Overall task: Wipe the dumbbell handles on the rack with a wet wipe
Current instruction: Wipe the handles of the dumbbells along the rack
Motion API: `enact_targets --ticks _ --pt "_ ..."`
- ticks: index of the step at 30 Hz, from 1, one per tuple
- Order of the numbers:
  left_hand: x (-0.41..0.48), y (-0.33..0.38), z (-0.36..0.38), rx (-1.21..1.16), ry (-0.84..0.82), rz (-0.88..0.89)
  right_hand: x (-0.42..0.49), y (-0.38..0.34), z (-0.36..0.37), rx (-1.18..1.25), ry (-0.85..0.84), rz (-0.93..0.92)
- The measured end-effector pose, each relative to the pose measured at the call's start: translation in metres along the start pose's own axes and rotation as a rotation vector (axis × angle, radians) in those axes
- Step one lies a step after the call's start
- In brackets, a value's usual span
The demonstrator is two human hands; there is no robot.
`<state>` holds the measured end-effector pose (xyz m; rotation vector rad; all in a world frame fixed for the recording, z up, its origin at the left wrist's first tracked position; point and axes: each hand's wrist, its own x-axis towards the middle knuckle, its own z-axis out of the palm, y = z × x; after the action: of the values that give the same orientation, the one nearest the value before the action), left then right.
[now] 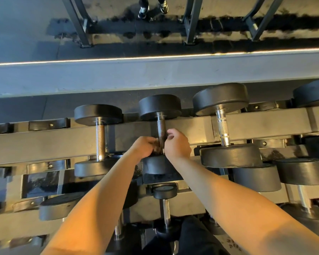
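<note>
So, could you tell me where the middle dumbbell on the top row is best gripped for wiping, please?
Probably on the knurled handle of the middle dumbbell, the only narrow part between its wide heads. Come from above and the front, since it lies across the rack rail pointing away. The left hand and right hand already meet at its near end.

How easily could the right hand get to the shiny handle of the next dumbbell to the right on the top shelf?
Probably easily. The right hand is at the middle dumbbell's handle, and the shiny handle lies bare just beyond it, with nothing showing between. Whether it carries the wipe can't be told.
</note>
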<state>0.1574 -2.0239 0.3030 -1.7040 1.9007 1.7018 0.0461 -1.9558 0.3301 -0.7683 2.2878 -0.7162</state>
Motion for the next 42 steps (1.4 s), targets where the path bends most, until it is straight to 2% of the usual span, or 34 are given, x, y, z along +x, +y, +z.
enact_targets --ticks 2,4,6,8,10,12,17,22,28,31,34,37,41,42 --pt "0.012 0.004 0.000 -0.352 0.226 -0.067 0.001 0.002 0.001 0.002 0.012 -0.008" --pt "0.024 0.016 0.000 -0.745 0.301 -0.140 0.003 0.005 0.002 -0.008 0.018 -0.032" --pt "0.032 0.030 0.004 -0.982 0.172 -0.176 0.005 0.007 0.004 -0.025 0.031 -0.053" --pt "0.033 0.040 0.010 -1.105 0.020 -0.225 0.007 0.007 0.006 -0.028 0.040 -0.053" --pt "0.030 0.042 0.015 -1.158 -0.052 -0.260 0.008 0.008 0.007 -0.024 0.040 -0.044" --pt "0.028 0.038 0.015 -1.110 -0.072 -0.271 0.010 0.009 0.007 -0.025 0.046 -0.033" --pt "0.022 0.026 0.007 -0.767 -0.119 -0.263 0.011 0.011 0.009 -0.001 0.042 -0.016" --pt "0.008 0.025 0.005 -0.171 -0.144 -0.170 0.010 0.011 0.007 0.035 0.036 -0.034" --pt "0.001 0.006 0.002 -0.075 -0.205 -0.138 0.009 0.012 0.005 0.096 0.040 -0.027" --pt "0.005 0.009 0.001 0.079 -0.155 -0.147 0.010 0.014 0.005 0.123 0.072 -0.048" --pt "0.001 0.026 0.010 0.434 0.003 -0.129 0.007 0.016 0.006 0.126 0.103 -0.082" --pt "0.005 0.025 0.019 0.422 0.141 -0.122 0.009 0.017 0.005 0.150 0.098 -0.071" --pt "-0.007 0.020 0.016 0.256 0.101 -0.141 0.010 0.016 0.001 0.184 0.070 -0.069" --pt "-0.010 0.018 0.013 0.138 0.116 -0.140 0.009 0.017 0.001 0.221 0.065 -0.080"
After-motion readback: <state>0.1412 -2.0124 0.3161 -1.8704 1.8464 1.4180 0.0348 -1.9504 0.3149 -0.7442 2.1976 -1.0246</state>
